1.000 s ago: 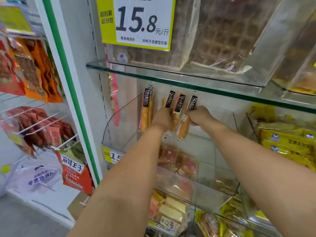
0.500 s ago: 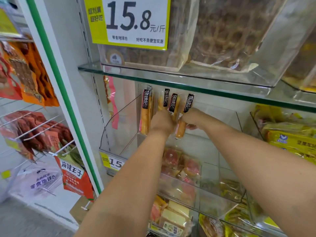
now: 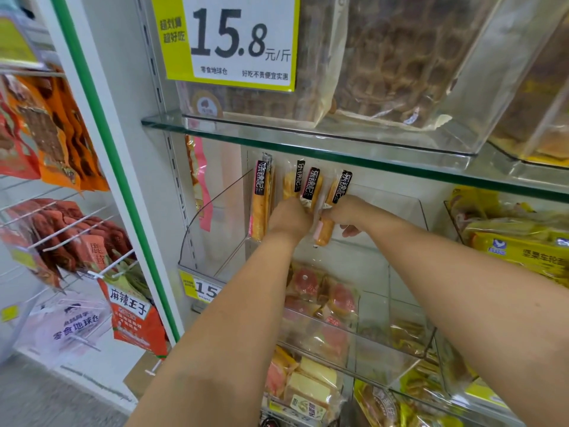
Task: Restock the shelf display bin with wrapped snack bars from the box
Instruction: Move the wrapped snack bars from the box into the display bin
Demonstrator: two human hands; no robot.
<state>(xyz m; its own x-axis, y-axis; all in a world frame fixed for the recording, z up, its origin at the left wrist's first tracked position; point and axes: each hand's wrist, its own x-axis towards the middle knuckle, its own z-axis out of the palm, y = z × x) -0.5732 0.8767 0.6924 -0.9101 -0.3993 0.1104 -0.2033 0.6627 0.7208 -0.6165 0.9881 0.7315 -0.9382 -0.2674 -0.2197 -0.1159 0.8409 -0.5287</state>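
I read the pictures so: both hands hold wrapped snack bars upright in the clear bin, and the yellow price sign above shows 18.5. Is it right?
One detail is wrong: the yellow price sign reads 15.8, not 18.5, as the head view shows. The rest stands: the left hand and the right hand hold wrapped snack bars upright in the clear bin.
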